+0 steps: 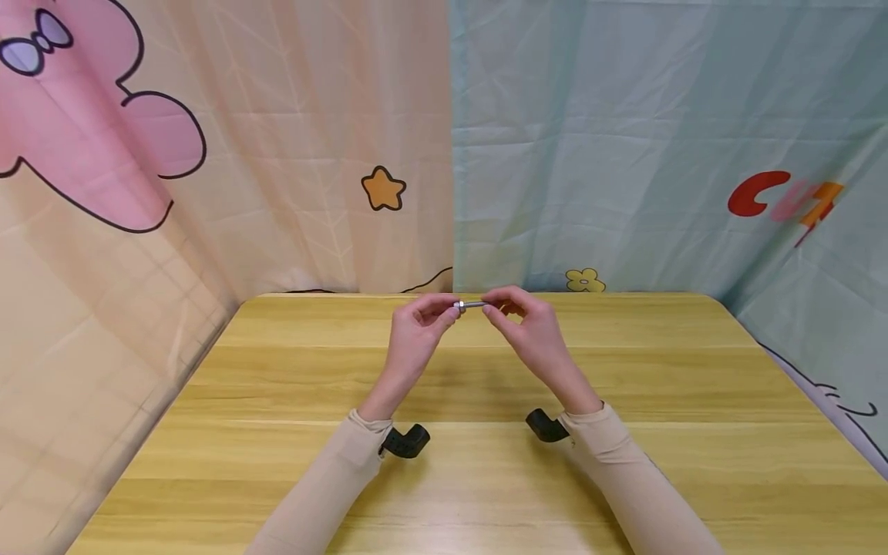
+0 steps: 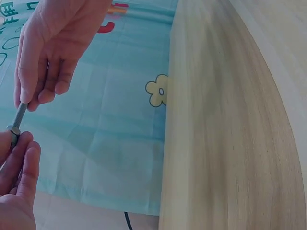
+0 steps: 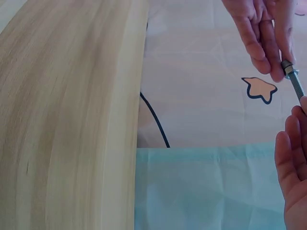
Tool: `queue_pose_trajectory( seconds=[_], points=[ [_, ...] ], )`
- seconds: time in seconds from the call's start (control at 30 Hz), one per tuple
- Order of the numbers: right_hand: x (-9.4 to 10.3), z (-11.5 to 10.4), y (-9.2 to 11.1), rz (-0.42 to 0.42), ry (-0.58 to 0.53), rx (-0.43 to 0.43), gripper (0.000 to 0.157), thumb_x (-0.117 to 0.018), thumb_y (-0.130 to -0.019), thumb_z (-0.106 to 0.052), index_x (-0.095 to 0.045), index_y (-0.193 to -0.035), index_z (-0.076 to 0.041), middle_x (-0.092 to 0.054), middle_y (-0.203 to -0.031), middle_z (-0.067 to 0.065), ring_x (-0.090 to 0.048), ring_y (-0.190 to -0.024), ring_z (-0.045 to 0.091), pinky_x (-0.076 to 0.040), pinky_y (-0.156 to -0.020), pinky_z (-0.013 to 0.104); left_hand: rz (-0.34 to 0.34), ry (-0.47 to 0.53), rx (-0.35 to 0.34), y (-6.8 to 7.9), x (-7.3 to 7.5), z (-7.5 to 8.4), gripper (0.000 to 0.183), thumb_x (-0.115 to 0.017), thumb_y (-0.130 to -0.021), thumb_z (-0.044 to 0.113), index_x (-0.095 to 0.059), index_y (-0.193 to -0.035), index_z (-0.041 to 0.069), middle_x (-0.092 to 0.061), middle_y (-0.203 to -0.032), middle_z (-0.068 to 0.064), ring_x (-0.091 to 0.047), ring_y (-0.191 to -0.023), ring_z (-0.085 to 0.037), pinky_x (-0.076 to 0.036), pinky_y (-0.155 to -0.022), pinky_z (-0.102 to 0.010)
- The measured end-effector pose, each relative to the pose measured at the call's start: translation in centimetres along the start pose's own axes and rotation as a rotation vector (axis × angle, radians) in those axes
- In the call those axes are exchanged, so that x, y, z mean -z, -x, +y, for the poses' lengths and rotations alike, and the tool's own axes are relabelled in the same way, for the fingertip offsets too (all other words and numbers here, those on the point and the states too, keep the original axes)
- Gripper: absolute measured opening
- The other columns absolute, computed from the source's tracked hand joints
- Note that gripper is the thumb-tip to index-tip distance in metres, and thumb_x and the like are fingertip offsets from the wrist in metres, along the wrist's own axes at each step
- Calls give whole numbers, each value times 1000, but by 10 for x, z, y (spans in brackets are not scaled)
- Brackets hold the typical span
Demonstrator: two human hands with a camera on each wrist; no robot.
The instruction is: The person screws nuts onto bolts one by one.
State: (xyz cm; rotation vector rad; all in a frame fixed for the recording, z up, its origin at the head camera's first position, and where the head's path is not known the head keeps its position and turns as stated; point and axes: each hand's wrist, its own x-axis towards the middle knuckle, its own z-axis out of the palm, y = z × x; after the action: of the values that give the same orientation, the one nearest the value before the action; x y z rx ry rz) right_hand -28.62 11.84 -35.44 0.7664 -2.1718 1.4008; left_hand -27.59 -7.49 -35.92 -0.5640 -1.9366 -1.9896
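A silver bolt (image 1: pixel 475 304) is held between both hands over the far part of the table, lying nearly level in the head view. My left hand (image 1: pixel 415 331) pinches its thicker end between thumb and fingers. At that end a nut (image 3: pixel 289 71) with a flat flange or washer shows in the right wrist view. The threaded shank (image 2: pixel 20 115) runs from there to the fingertips of my right hand (image 1: pixel 533 327), which pinch the other end. Fingertips cover both ends of the bolt.
The wooden table (image 1: pixel 479 493) spreads beneath both forearms. Patterned curtains (image 1: pixel 590 154) stand behind its far edge and along the sides. A black wrist mount (image 1: pixel 408 442) sits on the left sleeve, and another black mount (image 1: pixel 546 425) on the right.
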Motion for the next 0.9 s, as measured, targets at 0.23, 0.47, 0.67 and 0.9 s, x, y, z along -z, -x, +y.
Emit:
queue_pose_trajectory(
  seconds=[0.23,0.47,0.67,0.9],
  points=[
    [-2,8,0,-55,12,-99,12,-71,-92,-12,-72,-103,-8,-68,-95,-1,-60,-86,15,-52,-78,37,-8,-41,78,0,2,-10,21,-72,-88,0,-69,-108,-7,-70,-97,-15,-69,-88,-22,-56,-80,-31],
    [-4,22,-1,-150,75,-191,11,-72,-91,-11,-72,-102,-7,-69,-92,1,-63,-83,17,-52,-77,37,-57,-131,162,-7,8,-27,19,-74,-87,2,-71,-105,-4,-72,-96,-14,-70,-88,-23,-56,-79,-31],
    [-12,41,-4,-234,64,-276,11,-72,-91,-11,-71,-101,-7,-70,-94,3,-65,-86,20,-54,-77,36,-90,-241,243,-14,13,-42,14,-75,-86,4,-74,-100,1,-74,-90,-9,-71,-85,-20,-55,-76,-30],
    [-20,57,-7,-304,65,-384,10,-72,-91,-10,-72,-100,-5,-70,-95,5,-65,-89,21,-54,-80,35,-151,-339,307,-22,16,-60,8,-75,-86,4,-74,-93,1,-74,-85,-8,-71,-79,-18,-56,-77,-37]
  ],
)
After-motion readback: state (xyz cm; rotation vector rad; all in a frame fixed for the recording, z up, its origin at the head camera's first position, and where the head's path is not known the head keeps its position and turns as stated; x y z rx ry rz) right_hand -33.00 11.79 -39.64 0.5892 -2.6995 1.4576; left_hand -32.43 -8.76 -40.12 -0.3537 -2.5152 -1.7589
